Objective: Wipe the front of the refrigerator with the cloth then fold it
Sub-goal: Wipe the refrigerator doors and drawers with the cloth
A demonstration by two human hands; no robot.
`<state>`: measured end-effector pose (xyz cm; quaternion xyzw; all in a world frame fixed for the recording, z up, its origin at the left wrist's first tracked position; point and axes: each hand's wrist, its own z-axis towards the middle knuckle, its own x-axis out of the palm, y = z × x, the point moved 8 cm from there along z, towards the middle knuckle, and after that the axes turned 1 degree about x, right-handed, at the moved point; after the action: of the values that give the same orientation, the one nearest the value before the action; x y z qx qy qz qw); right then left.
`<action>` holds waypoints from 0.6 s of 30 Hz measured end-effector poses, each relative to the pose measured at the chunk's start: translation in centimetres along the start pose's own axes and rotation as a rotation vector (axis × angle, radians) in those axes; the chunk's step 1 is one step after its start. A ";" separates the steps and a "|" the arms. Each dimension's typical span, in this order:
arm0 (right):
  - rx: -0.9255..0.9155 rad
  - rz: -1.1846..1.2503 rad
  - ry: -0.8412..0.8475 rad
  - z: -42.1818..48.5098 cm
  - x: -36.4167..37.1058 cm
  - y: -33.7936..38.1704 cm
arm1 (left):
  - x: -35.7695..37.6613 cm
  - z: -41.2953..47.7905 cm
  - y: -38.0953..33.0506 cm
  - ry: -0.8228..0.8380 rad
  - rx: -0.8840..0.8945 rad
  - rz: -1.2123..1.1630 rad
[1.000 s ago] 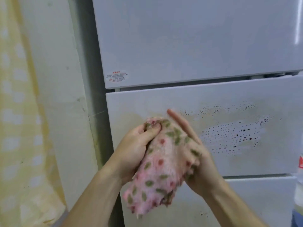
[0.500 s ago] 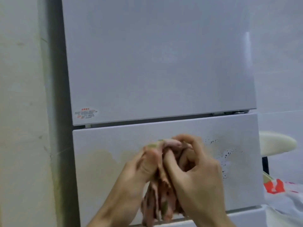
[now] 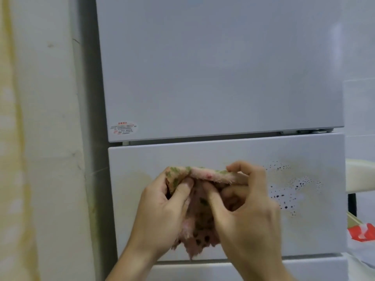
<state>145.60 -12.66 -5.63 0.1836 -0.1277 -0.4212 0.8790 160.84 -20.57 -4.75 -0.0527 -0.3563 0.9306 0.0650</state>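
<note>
Cloth [image 3: 199,209] pinched by left hand [image 3: 162,216] and right hand [image 3: 249,216]; refrigerator [image 3: 219,67] sticker [image 3: 123,128] unreadable.

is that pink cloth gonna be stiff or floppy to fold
Probably floppy: the cloth sags in loose bunches below the left hand and right hand. Its fuzzy pile suggests it won't slip. It likely weighs little, since fingertips alone hold its top edge.

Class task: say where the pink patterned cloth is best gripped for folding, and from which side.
Grip the cloth along its taut top edge, one corner per hand, from the person's side. The left hand and right hand already pinch there; the rest hangs limp below.
</note>
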 end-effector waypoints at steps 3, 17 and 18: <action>-0.140 0.102 -0.048 -1.6 2.8 -0.4 | -0.7 0.2 0.8 -0.024 0.010 0.038; -0.247 -0.435 -0.092 1.3 6.7 -3.6 | 1.4 3.7 -1.2 -0.260 0.377 0.216; -0.234 -0.416 -0.130 1.7 5.6 -3.3 | 2.3 3.7 -1.7 -0.211 0.366 0.107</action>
<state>146.13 -19.37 -5.13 0.0753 -0.0936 -0.6161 0.7784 158.18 -21.40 -1.02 0.0387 -0.1829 0.9823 -0.0137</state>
